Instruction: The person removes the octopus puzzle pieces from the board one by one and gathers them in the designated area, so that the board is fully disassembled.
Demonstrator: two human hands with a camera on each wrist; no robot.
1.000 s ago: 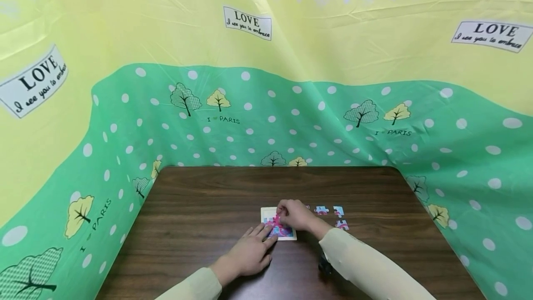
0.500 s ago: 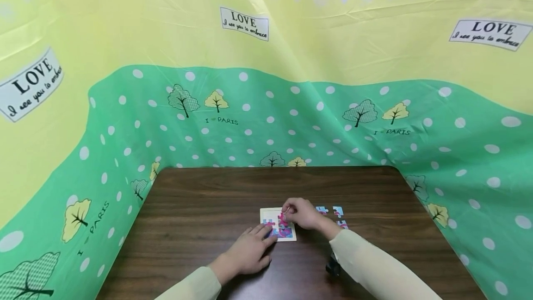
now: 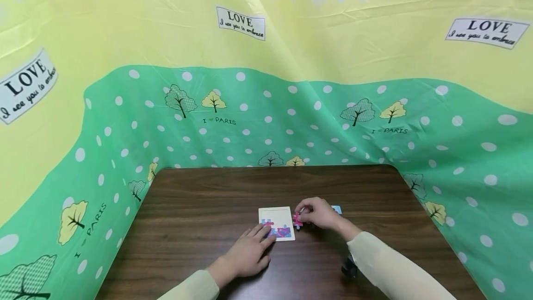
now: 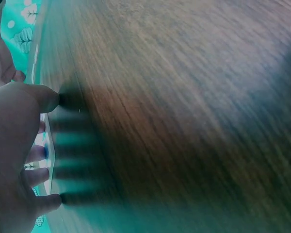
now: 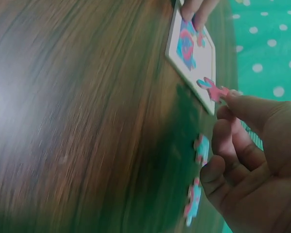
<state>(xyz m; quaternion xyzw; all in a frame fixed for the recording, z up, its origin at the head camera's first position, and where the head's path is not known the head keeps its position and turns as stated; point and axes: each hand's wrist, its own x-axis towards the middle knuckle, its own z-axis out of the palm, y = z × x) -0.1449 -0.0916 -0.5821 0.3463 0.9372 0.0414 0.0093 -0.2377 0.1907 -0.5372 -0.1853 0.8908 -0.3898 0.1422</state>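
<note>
My left hand rests with extended fingers on the near left part of a white puzzle tray. Joined pink and blue puzzle pieces fill the tray's near edge. Just past the tray's right side, my right hand pinches a pink puzzle piece between thumb and fingers. The right wrist view shows this pink piece held above the tray rim, apart from the fitted pieces. In the left wrist view the left hand mostly hides the tray.
Loose puzzle pieces lie right of the tray; one shows beyond my right hand, and two appear below it in the right wrist view. A small black object is by the right sleeve. A printed curtain surrounds the wooden table.
My right hand has moved right, lifting the pink piece off the tray's middle and past its right edge. A white area of the tray is now uncovered. The left hand stays in place.
</note>
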